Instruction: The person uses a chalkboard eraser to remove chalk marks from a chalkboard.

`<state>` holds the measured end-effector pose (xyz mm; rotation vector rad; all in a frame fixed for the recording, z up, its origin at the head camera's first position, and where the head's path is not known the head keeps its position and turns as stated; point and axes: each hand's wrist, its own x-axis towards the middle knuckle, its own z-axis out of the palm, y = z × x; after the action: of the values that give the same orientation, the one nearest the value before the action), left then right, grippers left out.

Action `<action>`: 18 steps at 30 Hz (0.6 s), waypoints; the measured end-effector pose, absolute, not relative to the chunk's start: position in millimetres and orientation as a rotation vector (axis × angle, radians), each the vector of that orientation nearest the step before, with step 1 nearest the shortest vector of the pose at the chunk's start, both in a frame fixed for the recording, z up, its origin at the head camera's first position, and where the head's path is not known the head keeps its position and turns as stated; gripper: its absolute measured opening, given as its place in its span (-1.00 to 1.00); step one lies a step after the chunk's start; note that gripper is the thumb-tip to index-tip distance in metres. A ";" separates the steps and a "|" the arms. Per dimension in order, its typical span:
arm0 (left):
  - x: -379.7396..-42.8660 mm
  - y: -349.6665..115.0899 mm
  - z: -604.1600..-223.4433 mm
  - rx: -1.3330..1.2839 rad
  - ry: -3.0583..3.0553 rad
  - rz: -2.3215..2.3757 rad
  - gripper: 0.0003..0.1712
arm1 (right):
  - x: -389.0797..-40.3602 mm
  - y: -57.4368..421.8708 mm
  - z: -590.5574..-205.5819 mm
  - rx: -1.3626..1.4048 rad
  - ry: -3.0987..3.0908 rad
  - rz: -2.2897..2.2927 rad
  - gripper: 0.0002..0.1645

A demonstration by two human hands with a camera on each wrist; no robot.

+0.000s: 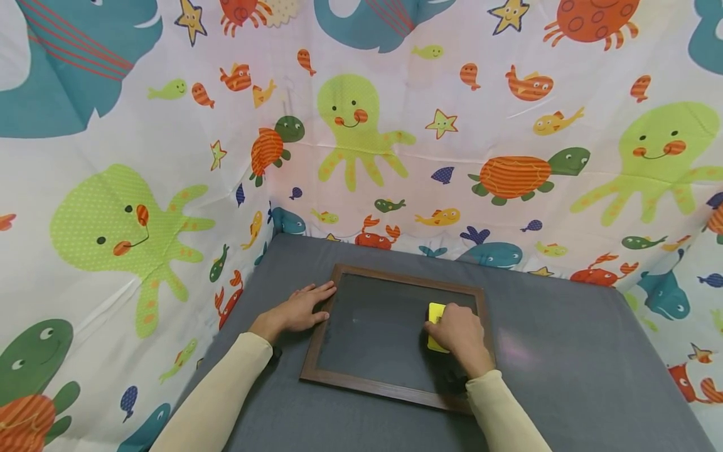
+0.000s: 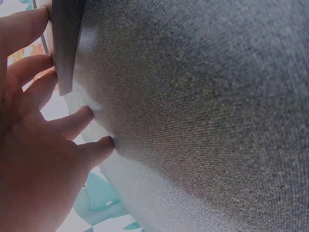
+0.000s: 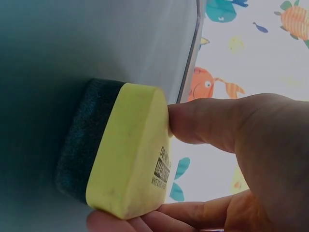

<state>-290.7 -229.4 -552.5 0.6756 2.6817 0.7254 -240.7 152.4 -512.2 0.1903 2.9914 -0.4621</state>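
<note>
Head view | right hand (image 1: pixel 460 333): clamped on yellow eraser (image 3: pixel 126 150), felt (image 3: pixel 87 137) against dark board (image 1: pixel 373 333), right part; advisable: felt flat, pressure even | left hand (image 1: pixel 302 311): fingers apart, touching wooden frame (image 1: pixel 384 388), left side; advisable: steady hold

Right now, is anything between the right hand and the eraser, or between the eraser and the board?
Nothing visible: the right hand grips the eraser, whose dark side faces the board with nothing between.
</note>
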 end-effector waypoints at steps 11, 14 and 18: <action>-290.5 -229.3 -550.3 0.668 2.684 0.714 -0.16 | -248.9 118.2 -512.3 0.145 2.987 -0.467 -0.38; -289.7 -229.0 -549.7 0.670 2.685 0.714 -0.16 | -251.6 109.3 -513.0 0.116 2.992 -0.464 -0.38; -289.4 -228.4 -549.7 0.674 2.686 0.719 -0.17 | -254.3 99.6 -512.6 0.088 2.998 -0.465 -0.41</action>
<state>-289.4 -228.4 -549.7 0.6743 2.6856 0.7187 -254.3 99.6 -512.6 0.0884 2.9982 -0.4651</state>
